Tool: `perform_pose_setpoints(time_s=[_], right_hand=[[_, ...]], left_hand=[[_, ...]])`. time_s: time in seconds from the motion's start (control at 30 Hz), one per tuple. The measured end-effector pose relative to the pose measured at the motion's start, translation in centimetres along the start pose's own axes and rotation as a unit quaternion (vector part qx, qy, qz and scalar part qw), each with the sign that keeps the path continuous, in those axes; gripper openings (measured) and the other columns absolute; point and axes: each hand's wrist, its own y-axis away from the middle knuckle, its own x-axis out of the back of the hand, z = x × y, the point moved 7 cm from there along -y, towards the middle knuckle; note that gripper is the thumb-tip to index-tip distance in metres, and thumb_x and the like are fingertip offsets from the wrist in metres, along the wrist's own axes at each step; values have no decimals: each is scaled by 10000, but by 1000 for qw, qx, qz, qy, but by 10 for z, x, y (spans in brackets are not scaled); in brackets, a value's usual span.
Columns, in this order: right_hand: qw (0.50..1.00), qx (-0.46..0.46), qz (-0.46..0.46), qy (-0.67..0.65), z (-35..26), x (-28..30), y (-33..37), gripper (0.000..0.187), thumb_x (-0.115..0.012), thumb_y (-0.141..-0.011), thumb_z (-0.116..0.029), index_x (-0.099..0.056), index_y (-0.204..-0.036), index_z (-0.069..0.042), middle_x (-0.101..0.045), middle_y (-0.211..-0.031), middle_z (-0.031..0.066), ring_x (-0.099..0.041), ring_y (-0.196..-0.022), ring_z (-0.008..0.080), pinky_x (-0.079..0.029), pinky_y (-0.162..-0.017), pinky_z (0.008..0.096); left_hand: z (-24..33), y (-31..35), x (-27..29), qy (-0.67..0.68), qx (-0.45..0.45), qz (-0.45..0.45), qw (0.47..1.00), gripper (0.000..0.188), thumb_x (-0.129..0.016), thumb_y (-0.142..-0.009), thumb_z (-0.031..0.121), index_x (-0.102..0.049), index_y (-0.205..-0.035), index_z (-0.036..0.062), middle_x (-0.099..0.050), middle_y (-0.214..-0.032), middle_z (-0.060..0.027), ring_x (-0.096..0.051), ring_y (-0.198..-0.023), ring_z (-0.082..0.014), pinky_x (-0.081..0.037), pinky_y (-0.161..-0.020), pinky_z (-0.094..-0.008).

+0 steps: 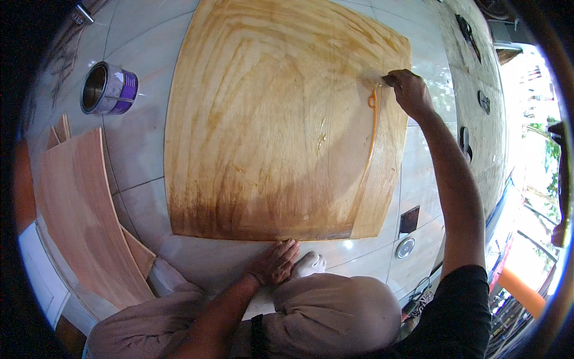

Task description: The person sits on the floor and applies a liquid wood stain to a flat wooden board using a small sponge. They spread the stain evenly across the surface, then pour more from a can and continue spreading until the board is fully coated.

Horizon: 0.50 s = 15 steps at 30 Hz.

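A large plywood sheet lies flat on the tiled floor before me, coated with a wet-looking amber film that is darker along the near edge. A thick orange bead of glue-like liquid runs down its right side, with smaller drops near the middle. My right hand is closed above the far right part of the sheet, just beyond the top of the bead; whatever its fingers pinch is too unclear to name. Fingers stretched out, my left hand rests at the sheet's near edge, beside my foot.
An opened purple and silver can stands on the floor to the left. Thin wooden boards lie nearer on that side. Right of the sheet are a small dark square piece and a round metal lid. Sandals lie farther right.
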Motion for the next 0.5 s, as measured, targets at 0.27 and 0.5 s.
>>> perform_pose_setpoints(time_s=[0.27,0.5], right_hand=[[982,-179,-64,-5,-34,-29,-21,351,-754,-833,-363,-775,-998,-53,-749,-1037,231,-718,-1032,413,-577,-919,490],[988,154,-13,-28,-56,-17,-45,275,-590,-933,-21,-753,-1126,-130,-727,-1144,104,-704,-1054,348,-576,-947,426]], left_hand=[[5,-5,10,-34,13,1,999,511,-592,-936,247,-568,-1389,10,-502,-1534,-155,-435,-1453,-336,-344,-1218,-497],[6,-6,13,-54,11,-6,998,563,-640,-893,237,-543,-1392,-5,-509,-1523,-142,-430,-1455,-313,-373,-1195,-486]])
